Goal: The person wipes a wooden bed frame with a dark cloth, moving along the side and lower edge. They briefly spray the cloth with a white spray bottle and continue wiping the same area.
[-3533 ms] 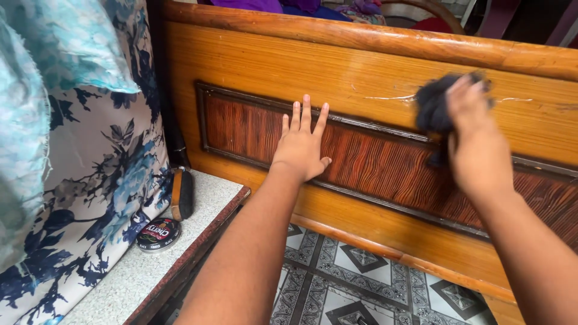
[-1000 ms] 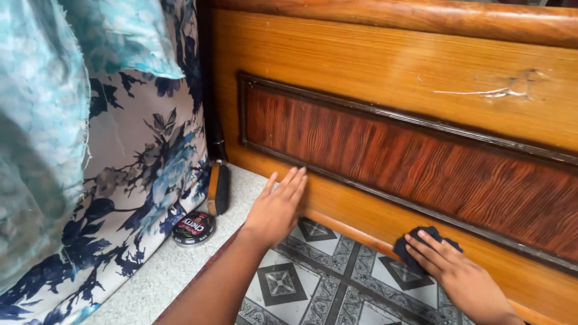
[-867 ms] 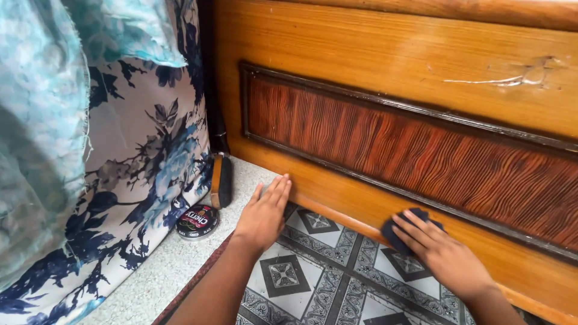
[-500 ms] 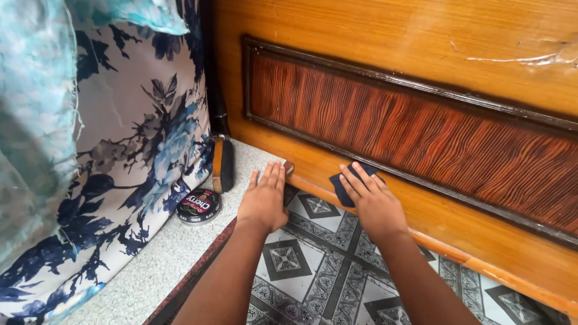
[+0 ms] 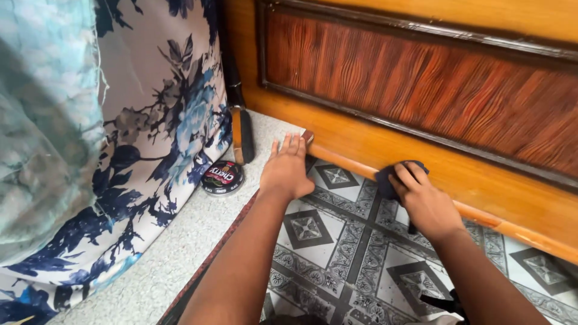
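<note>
Our hands are low now: the right hand [image 5: 424, 201] has swept down from the upper rail and in leftward along the bottom, fingers clamped on the dark cloth [image 5: 388, 180], pressed against the wooden panel's [image 5: 457, 174] lower rail just above the tiled floor [image 5: 337, 253]. So we're working the base strip. Our left hand [image 5: 288, 171] lies flat and empty, braced on the stone ledge [image 5: 180, 253] near the round tin [image 5: 222, 177].

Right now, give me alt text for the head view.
The right hand presses a dark cloth against the lower rail of a wooden bed frame, while the left hand rests flat near its corner. A round tin lies beside floral fabric.
</note>
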